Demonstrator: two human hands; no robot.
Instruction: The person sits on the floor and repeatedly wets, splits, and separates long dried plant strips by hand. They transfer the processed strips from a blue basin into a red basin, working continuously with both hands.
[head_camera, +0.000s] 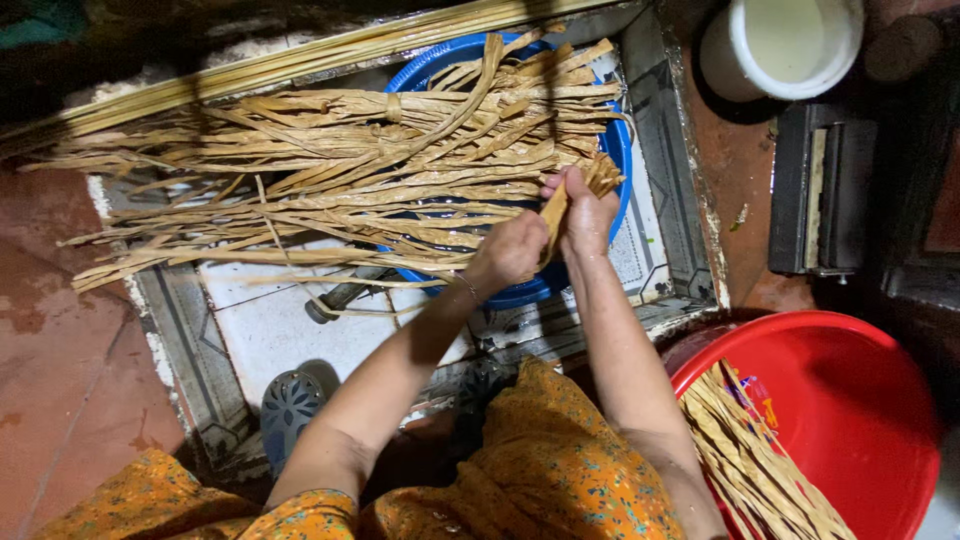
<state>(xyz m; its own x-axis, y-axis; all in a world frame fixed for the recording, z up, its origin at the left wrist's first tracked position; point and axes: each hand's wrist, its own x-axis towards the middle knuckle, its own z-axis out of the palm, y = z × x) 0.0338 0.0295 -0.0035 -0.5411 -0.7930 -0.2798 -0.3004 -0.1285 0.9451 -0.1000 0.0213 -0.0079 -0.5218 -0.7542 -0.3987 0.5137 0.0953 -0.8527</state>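
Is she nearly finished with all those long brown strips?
Not nearly, it seems. Some strips already lie in the red tub. The left hand and right hand grip one strip together. A big heap of strips still lies across the blue basin, so plenty looks left.

place: i see a home wash area
signs: tiled floor (290, 330), blue basin (615, 150), red tub (850, 400), white bucket (780, 40), soaking fibre strips (330, 180)
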